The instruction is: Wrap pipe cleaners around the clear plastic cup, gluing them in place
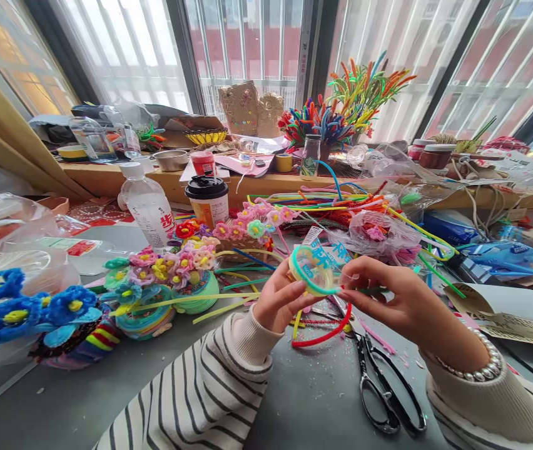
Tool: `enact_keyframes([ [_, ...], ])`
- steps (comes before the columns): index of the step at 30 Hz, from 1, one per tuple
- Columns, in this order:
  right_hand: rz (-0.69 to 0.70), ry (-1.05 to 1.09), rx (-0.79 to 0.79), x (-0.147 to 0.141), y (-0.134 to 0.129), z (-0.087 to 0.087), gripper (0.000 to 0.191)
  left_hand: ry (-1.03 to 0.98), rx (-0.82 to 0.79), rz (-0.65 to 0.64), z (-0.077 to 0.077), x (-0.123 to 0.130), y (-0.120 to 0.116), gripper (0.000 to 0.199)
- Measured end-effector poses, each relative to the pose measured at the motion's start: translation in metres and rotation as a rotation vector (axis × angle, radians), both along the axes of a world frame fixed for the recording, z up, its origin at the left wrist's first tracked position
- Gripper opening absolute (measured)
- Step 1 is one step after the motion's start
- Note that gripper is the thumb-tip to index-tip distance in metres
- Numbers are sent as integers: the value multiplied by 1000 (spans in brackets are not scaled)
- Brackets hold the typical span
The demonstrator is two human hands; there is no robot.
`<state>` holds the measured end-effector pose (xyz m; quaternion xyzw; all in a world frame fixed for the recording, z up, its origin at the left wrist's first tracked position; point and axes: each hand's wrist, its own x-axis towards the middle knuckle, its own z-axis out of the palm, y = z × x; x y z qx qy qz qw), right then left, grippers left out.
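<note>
A clear plastic cup-like piece (319, 275) with blue print is held up in the middle, its rim ringed by a turquoise and pale yellow pipe cleaner. My left hand (281, 300) grips its left side, thumb and fingers round it. On the right, my right hand (388, 300) pinches the edge of the ring between thumb and fingers. Below the hands a red pipe cleaner (325, 340) curves over the grey table (304, 406). Black-handled scissors (386, 390) lie beneath my right hand, their blades partly hidden.
Pipe-cleaner flowers (196, 265) in wrapped pots stand at the left, near a plastic bottle (149, 206) and a lidded paper cup (208, 200). Loose pipe cleaners (332, 200) are heaped behind the hands. Brown paper (505, 312) lies at the right.
</note>
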<state>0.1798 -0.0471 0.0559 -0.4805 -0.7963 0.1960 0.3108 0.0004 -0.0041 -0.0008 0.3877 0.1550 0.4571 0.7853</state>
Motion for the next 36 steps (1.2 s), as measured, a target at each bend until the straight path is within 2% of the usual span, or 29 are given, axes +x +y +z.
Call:
enact_keyframes([
  [7, -33, -105, 136, 2, 2, 3, 18, 95, 15, 159, 1, 1, 2, 53],
  [11, -94, -135, 209, 1, 0, 5, 18, 102, 11, 149, -2, 4, 5, 56],
  [14, -140, -47, 239, -2, -2, 6, 17, 104, 34, 136, -3, 5, 5, 57],
  [18, -131, 138, 182, -10, -5, 5, 16, 104, 79, 123, -3, 6, 3, 54],
  [22, -164, 222, 124, -15, -5, 2, 15, 110, 149, 128, -6, 7, 3, 51],
  [29, -162, 275, 54, -15, -4, -1, 13, 115, 236, 165, -11, 6, 4, 54],
  [36, -172, 266, 69, -16, -7, -2, 12, 149, 220, 173, -7, 5, 2, 51],
])
